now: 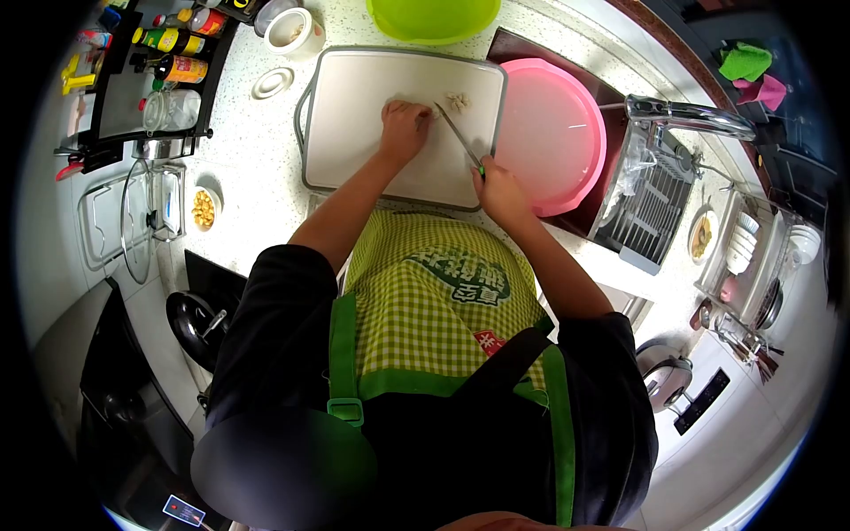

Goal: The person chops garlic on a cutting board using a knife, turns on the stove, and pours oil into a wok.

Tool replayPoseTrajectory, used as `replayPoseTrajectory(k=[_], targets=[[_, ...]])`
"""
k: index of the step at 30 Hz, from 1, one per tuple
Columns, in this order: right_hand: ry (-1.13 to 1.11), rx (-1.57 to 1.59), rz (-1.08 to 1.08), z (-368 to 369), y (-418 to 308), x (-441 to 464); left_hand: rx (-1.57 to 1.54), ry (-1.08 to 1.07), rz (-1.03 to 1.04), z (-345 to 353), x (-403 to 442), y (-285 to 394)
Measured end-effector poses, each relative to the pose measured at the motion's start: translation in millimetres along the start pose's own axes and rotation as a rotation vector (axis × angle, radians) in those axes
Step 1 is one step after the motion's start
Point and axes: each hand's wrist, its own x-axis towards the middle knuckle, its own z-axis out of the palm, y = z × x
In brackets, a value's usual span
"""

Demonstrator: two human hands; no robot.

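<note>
A white cutting board [354,106] with a grey rim lies on the counter. Wrapped round the handle of a knife [458,135] is my right hand [501,195], near the board's lower right edge. The blade slants up and left across the board, its tip close to my left hand [405,131]. That hand is closed, fingers curled down on the board; whatever is under them is too small and hidden to name. Small pale chopped pieces [457,102] lie just beyond the knife tip.
A pink basin [553,133] stands right of the board, by the faucet [682,115]. Behind is a green basin [434,18]. A white tub [294,34], its lid [272,84] and a bowl of yellowish pieces [204,209] are left. Bottles [181,68] fill a black rack.
</note>
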Motion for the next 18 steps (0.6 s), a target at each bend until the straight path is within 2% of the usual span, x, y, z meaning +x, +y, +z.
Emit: replayPoseTrajectory(k=[18], targets=[[-0.091, -0.091, 0.005, 5.9, -5.6, 13.2, -0.039, -0.008, 0.034, -0.4, 5.9, -1.7]])
